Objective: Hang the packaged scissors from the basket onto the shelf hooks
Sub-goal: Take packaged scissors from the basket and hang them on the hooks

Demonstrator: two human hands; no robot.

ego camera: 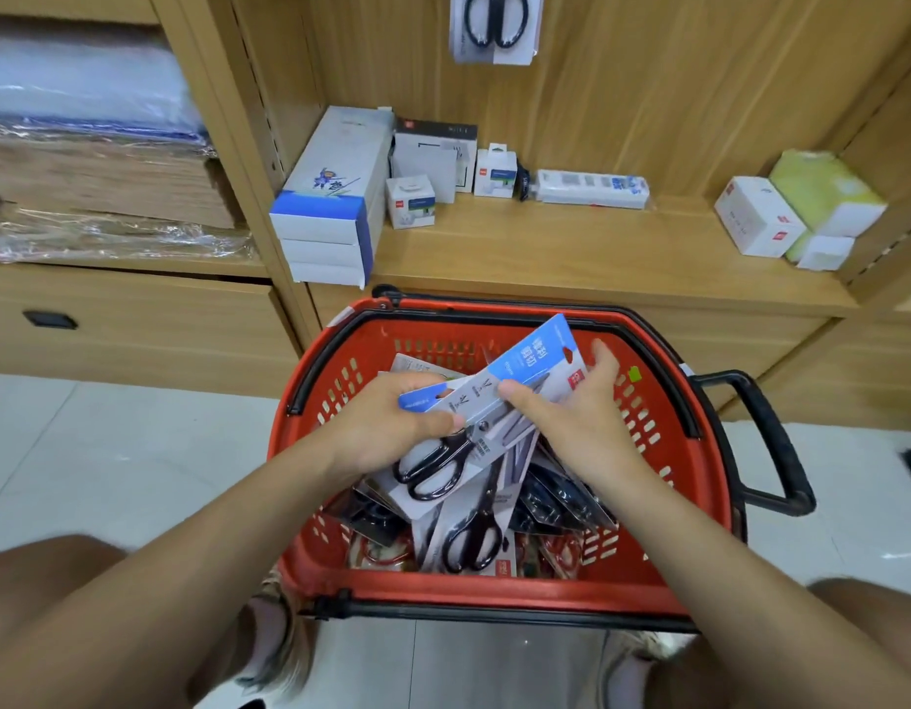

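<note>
At nine o'clock of the red basket point(663, 509), the left hand point(392, 419) closes thumb and fingers on the lower edge of a packaged scissors card point(489, 401), steadying it. The card lies tilted over the basket's middle, blue header pointing toward one o'clock, probably to free it from the loose packs point(473, 539) beneath. At three o'clock the right hand point(571, 406) pinches the card's upper part, fingers half spread. At twelve, well above, one hung pack point(494, 25) marks the shelf hooks' place.
</note>
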